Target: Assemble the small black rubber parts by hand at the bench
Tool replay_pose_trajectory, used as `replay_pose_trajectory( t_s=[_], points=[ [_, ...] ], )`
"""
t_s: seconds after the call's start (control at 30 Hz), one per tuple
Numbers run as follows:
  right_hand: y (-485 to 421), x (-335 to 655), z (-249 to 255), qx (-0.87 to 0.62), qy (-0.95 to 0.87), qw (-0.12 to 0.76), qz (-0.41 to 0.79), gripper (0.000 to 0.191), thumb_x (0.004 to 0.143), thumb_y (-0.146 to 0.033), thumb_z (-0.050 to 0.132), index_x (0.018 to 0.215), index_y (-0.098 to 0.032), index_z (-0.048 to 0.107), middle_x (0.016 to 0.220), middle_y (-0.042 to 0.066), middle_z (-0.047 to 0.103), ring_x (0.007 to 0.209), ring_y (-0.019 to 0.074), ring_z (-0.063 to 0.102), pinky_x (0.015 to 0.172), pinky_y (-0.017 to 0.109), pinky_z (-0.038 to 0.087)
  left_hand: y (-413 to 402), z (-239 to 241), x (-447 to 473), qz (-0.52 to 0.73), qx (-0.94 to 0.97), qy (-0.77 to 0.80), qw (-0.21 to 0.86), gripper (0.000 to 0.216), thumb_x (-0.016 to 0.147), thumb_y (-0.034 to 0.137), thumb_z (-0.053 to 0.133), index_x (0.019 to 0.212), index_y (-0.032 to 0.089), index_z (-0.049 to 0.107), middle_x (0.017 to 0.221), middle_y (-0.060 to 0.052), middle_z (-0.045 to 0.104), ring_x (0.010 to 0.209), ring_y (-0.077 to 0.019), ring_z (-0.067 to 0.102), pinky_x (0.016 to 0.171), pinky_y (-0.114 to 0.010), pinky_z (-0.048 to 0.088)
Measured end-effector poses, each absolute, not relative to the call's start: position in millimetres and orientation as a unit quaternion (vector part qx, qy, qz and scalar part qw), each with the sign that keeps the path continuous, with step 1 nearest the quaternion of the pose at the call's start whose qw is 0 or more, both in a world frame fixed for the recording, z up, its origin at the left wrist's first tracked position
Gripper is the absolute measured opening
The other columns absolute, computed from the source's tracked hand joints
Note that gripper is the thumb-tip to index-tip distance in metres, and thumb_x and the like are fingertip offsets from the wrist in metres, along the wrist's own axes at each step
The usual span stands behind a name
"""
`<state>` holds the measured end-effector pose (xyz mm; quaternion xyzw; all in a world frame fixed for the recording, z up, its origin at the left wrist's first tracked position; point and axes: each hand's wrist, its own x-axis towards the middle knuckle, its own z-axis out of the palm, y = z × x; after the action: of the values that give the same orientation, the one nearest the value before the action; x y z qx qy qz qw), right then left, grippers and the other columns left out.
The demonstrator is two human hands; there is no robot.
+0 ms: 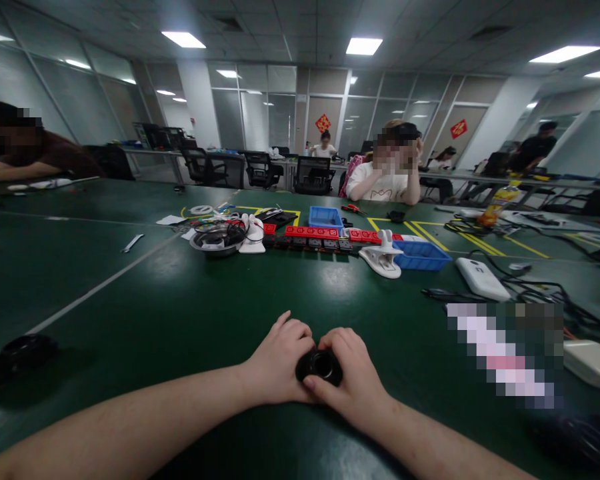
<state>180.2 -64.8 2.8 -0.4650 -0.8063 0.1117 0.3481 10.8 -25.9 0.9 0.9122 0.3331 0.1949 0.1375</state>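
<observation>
Low in the middle of the frame, the left hand (280, 363) and right hand (353, 377) pinch a small black ring-shaped part (319, 366) between them over the dark green table (180, 300). It may be a lens cap. Steady, even finger pressure keeps it from slipping.

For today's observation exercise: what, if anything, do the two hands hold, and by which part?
Both the left hand and right hand grip a small black ring-shaped part by its outer rim.
</observation>
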Motion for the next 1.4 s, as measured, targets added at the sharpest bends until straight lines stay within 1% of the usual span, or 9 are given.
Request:
replay_pose_trajectory(
  t_s=[0.23,0.43,0.57,0.73,0.87,1.03,1.1,1.23,1.4],
  points=[
    [-64,179,11,-0.501,-0.806,0.309,0.064,0.024,0.074,-0.031,0.064,0.091,-0.017,0.057,0.087,0.006,0.055,0.083,0.0223,0.048,0.074,0.038,0.038,-25,-1,11,0.217,0.888,0.386,0.125,0.034,0.061,0.042,0.069,0.085,0.019,0.059,0.094,-0.003,0.052,0.094,-0.0222,0.049,0.102,-0.048,0.024],
    [-51,177,24,-0.512,-0.813,0.269,0.063,0.022,0.075,-0.029,0.065,0.093,-0.017,0.062,0.085,0.006,0.058,0.082,0.0231,0.049,0.074,0.039,0.038,-9,4,8,0.194,0.896,0.376,0.133,0.041,0.065,0.048,0.067,0.094,0.02,0.061,0.098,-0.005,0.054,0.095,-0.0239,0.049,0.092,-0.043,0.036],
    [-31,176,23,-0.487,-0.822,0.284,0.075,0.022,0.079,-0.023,0.06,0.1,-0.017,0.061,0.088,0.007,0.059,0.085,0.0221,0.05,0.077,0.038,0.039,15,2,6,0.193,0.9,0.371,0.125,0.036,0.065,0.046,0.068,0.09,0.021,0.064,0.107,-0.005,0.053,0.105,-0.0269,0.046,0.101,-0.052,0.02],
    [-11,173,10,-0.445,-0.829,0.323,0.099,0.028,0.076,-0.008,0.052,0.102,-0.016,0.06,0.094,0.004,0.06,0.089,0.0182,0.049,0.081,0.033,0.04,39,-5,5,0.189,0.909,0.347,0.131,0.035,0.065,0.04,0.07,0.093,0.02,0.065,0.105,-0.004,0.055,0.102,-0.0235,0.048,0.092,-0.037,0.036],
    [-5,174,2,-0.429,-0.826,0.35,0.109,0.035,0.072,-0.004,0.044,0.097,-0.019,0.064,0.096,0.004,0.054,0.093,0.0185,0.047,0.084,0.034,0.039,45,-7,4,0.179,0.921,0.315,0.142,0.039,0.065,0.042,0.071,0.099,0.024,0.064,0.108,-0.002,0.055,0.103,-0.0229,0.048,0.092,-0.035,0.035],
    [-6,177,-1,-0.413,-0.823,0.371,0.116,0.034,0.077,-0.01,0.039,0.096,-0.023,0.065,0.099,0.004,0.051,0.094,0.0189,0.047,0.085,0.036,0.039,41,-5,2,0.175,0.924,0.306,0.147,0.051,0.064,0.045,0.07,0.109,0.025,0.058,0.115,-0.004,0.052,0.11,-0.0259,0.044,0.096,-0.04,0.031],
    [-8,179,-1,-0.409,-0.82,0.383,0.113,0.031,0.081,-0.019,0.041,0.105,-0.022,0.06,0.107,0.005,0.05,0.099,0.0198,0.046,0.088,0.037,0.038,39,-4,3,0.18,0.923,0.307,0.148,0.059,0.06,0.048,0.072,0.111,0.023,0.056,0.115,-0.005,0.052,0.11,-0.0269,0.044,0.097,-0.042,0.031],
    [-12,179,-3,-0.426,-0.802,0.408,0.093,0.038,0.084,-0.036,0.041,0.116,-0.016,0.048,0.113,0.009,0.048,0.106,0.0227,0.044,0.092,0.039,0.036,34,-3,4,0.206,0.908,0.335,0.143,0.076,0.053,0.054,0.074,0.115,0.021,0.047,0.115,-0.007,0.052,0.108,-0.0276,0.046,0.1,-0.049,0.025],
    [-13,174,-5,-0.481,-0.779,0.398,0.062,0.042,0.078,-0.042,0.052,0.106,-0.012,0.049,0.097,0.011,0.055,0.089,0.0252,0.05,0.079,0.041,0.04,21,4,11,0.224,0.898,0.372,0.068,0.061,0.054,0.057,0.07,0.099,0.018,0.053,0.103,-0.006,0.056,0.102,-0.0264,0.048,0.104,-0.054,0.014]
  ],
)
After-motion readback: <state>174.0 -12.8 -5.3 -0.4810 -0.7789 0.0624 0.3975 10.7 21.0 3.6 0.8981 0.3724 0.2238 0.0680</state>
